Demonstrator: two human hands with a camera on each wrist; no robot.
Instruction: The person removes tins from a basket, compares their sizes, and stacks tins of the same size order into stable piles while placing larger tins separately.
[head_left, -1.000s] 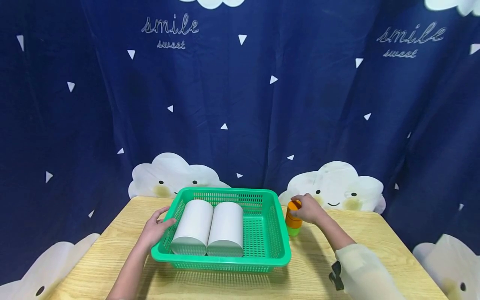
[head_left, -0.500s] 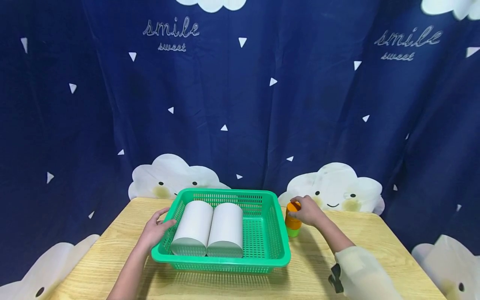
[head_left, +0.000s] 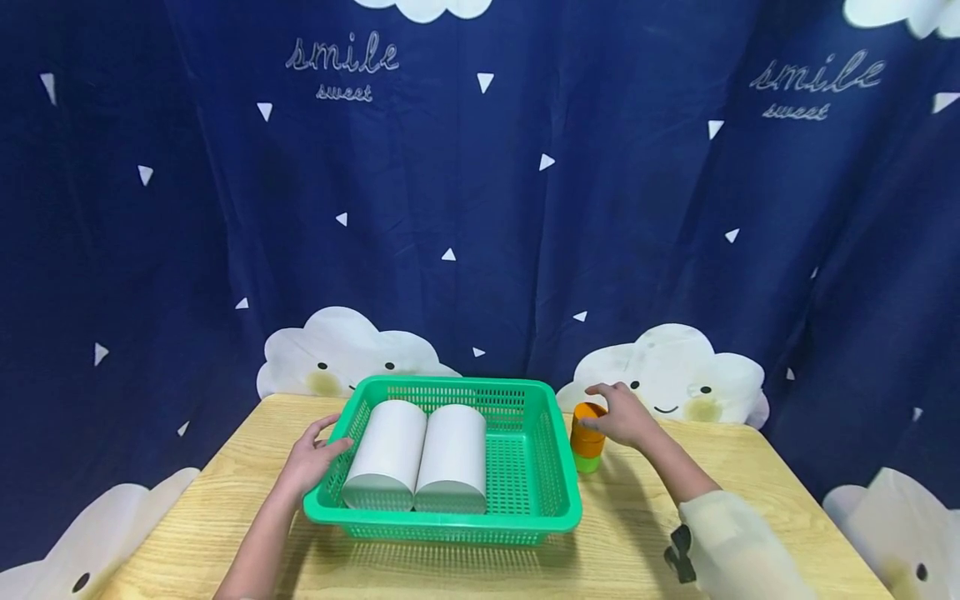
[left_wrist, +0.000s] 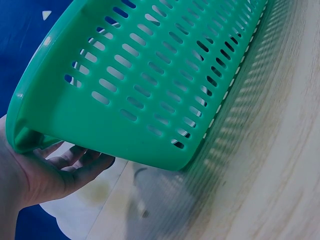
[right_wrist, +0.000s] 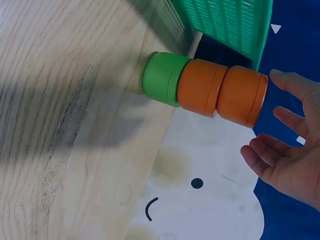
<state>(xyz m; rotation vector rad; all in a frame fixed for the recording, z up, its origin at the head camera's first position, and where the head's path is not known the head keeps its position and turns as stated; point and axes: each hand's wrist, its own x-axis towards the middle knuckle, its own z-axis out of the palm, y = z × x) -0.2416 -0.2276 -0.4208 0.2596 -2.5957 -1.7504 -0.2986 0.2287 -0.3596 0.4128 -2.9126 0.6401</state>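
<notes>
My left hand [head_left: 307, 463] grips the left rim of a green plastic basket [head_left: 442, 521], thumb over the rim. In the left wrist view its fingers [left_wrist: 75, 170] curl beneath the rim; the thumb is hidden there. Two white cylinders [head_left: 387, 450] lie side by side in the basket's left part. Just right of the basket stands a stack of small round containers: a green one [right_wrist: 162, 79] at the bottom, an orange one [right_wrist: 200, 87] above it and another orange one [right_wrist: 241, 96] on top. My right hand [head_left: 627, 417] is beside the stack's top, fingers spread, holding nothing.
The basket and the stack stand on a light wooden table [head_left: 675, 500], close together. Behind the table's far edge hangs a dark blue curtain [head_left: 405, 183] with white clouds and triangles.
My right hand has let go of the top orange container; its fingers have spread and moved slightly up and right. The stack stays in place, and my left hand still grips the basket.
</notes>
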